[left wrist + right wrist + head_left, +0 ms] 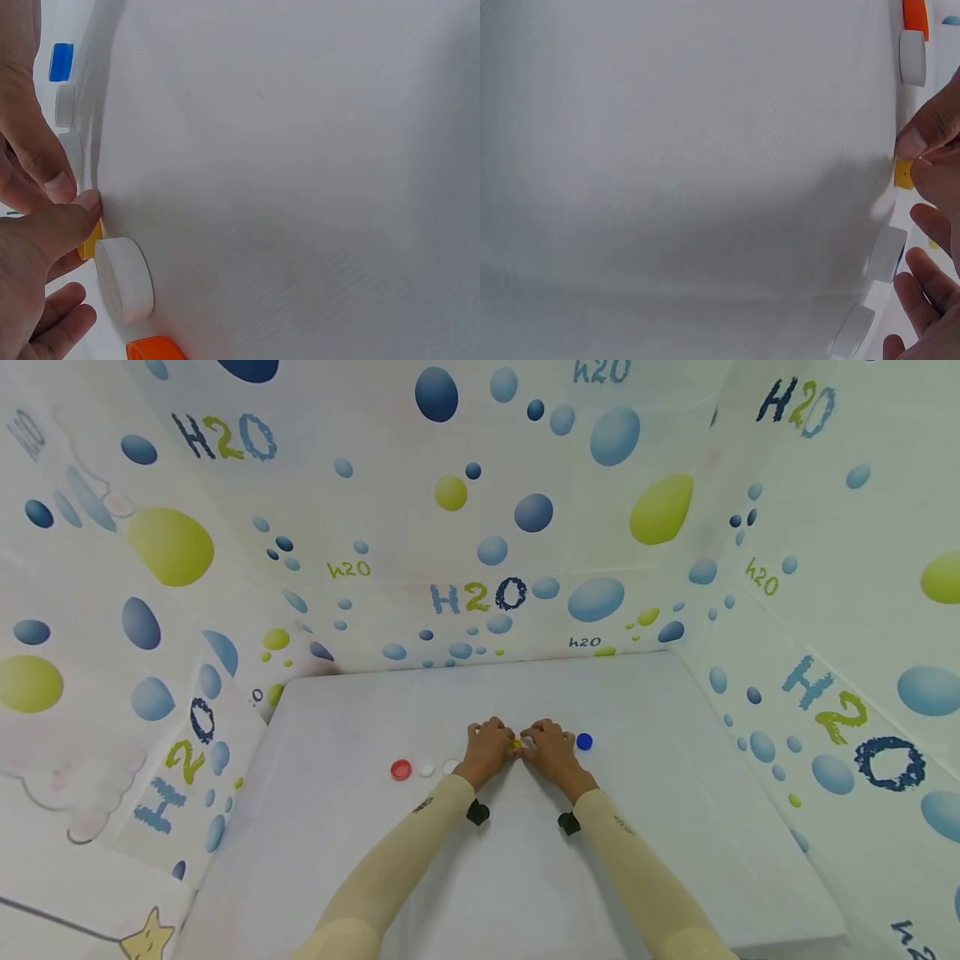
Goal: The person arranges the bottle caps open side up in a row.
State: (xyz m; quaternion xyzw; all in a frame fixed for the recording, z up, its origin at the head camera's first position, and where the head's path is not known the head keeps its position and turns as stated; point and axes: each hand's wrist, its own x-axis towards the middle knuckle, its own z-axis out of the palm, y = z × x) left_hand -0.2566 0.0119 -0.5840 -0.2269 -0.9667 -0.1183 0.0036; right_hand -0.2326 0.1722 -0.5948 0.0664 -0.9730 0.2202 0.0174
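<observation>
In the head view, my left hand [487, 752] and right hand [553, 756] meet over the table with a small yellow cap [515, 743] between their fingertips. The left wrist view has my left thumb against the yellow cap [90, 246], its other fingers behind. My right thumb and index finger come together right at the same cap, close to the left thumb. Seen from the right wrist, the yellow cap [904, 173] stands partly covered by both thumbs. My right hand's other fingers [924, 289] are loosely spread, near a white cap [887, 255].
A red-orange cap [401, 769] and white caps [427, 771] lie left of my hands on the white table [360, 860]. A blue cap [584, 742] lies to the right, with more white caps [64, 105] between it and the yellow one. Printed sheeting [390, 527] surrounds the table.
</observation>
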